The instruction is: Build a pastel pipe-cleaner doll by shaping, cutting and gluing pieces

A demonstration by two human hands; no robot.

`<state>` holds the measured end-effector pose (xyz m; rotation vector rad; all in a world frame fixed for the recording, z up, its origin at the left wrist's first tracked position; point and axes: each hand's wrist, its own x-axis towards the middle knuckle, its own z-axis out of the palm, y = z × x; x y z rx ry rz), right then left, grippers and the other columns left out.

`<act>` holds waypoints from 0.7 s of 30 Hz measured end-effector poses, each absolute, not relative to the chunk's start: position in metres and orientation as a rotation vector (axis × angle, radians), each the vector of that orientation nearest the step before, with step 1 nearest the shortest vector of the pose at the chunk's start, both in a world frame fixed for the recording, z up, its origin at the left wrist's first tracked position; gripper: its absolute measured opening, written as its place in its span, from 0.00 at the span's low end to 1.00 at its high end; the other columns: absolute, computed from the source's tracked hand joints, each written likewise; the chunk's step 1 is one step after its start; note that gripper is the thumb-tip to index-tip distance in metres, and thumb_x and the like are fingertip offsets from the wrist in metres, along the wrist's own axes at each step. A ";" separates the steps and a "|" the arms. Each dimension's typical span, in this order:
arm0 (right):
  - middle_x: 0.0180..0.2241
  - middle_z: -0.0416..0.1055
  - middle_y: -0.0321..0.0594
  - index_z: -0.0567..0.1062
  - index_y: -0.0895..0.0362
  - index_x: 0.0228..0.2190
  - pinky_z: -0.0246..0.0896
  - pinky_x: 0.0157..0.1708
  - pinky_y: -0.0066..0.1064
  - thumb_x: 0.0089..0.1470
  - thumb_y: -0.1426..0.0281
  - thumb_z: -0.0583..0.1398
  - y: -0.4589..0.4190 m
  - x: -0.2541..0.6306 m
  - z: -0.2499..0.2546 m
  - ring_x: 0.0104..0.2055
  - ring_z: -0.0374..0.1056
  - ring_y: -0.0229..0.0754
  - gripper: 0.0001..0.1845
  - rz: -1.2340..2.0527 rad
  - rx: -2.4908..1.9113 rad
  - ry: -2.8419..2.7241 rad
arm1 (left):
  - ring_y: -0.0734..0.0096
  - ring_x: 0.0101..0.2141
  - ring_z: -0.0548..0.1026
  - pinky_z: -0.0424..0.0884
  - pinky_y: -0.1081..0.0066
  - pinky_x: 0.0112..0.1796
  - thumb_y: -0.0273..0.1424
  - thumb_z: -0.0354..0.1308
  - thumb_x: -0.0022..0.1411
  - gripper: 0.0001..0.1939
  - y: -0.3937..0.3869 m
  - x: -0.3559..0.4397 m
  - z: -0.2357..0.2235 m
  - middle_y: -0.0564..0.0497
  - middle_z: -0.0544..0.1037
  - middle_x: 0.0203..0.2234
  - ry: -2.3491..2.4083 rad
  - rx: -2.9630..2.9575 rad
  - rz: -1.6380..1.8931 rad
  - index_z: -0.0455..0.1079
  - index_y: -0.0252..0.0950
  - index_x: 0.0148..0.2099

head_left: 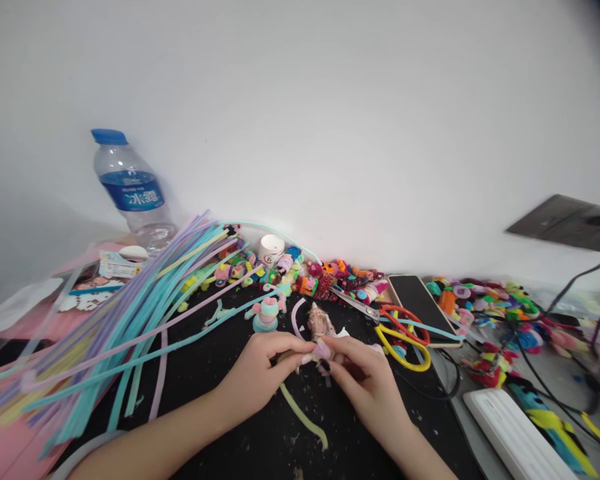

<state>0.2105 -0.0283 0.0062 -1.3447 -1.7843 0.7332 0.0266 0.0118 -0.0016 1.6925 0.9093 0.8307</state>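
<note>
From here, left hand (pixel 260 367) and right hand (pixel 371 373) closely pinch a small fuzzy lilac pipe-cleaner piece (pixel 321 349) over the black work surface (pixel 250 440), presumably because something so tiny needs steadying from both sides, red-and-yellow-handled metal scissors (pixel 374 311) lying near the right hand.

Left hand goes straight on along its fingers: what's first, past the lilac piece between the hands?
Likely the fingertips of the right hand, just across the lilac piece from the left hand; depth is unclear in this one view.
</note>
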 end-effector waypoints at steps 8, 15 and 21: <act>0.28 0.73 0.39 0.75 0.55 0.37 0.62 0.22 0.26 0.50 0.73 0.57 -0.027 0.207 0.008 0.26 0.67 0.38 0.11 0.926 -1.348 -1.550 | 0.70 0.31 0.74 0.68 0.74 0.35 0.24 0.55 0.56 0.10 0.010 0.027 0.000 0.50 0.80 0.31 0.871 1.737 0.841 0.76 0.36 0.37; 0.24 0.71 0.37 0.73 0.57 0.33 0.53 0.14 0.22 0.48 0.67 0.60 -0.027 0.203 0.013 0.16 0.59 0.32 0.09 1.093 -1.384 -1.364 | 0.71 0.31 0.74 0.68 0.75 0.34 0.23 0.55 0.56 0.10 0.011 0.027 0.001 0.50 0.80 0.32 0.835 1.753 0.851 0.76 0.36 0.38; 0.19 0.68 0.34 0.74 0.57 0.30 0.52 0.13 0.22 0.48 0.67 0.60 -0.027 0.205 0.015 0.16 0.57 0.32 0.07 1.029 -1.423 -1.414 | 0.69 0.32 0.75 0.69 0.74 0.35 0.26 0.56 0.55 0.08 0.011 0.027 0.000 0.50 0.80 0.32 0.889 1.669 0.855 0.74 0.36 0.38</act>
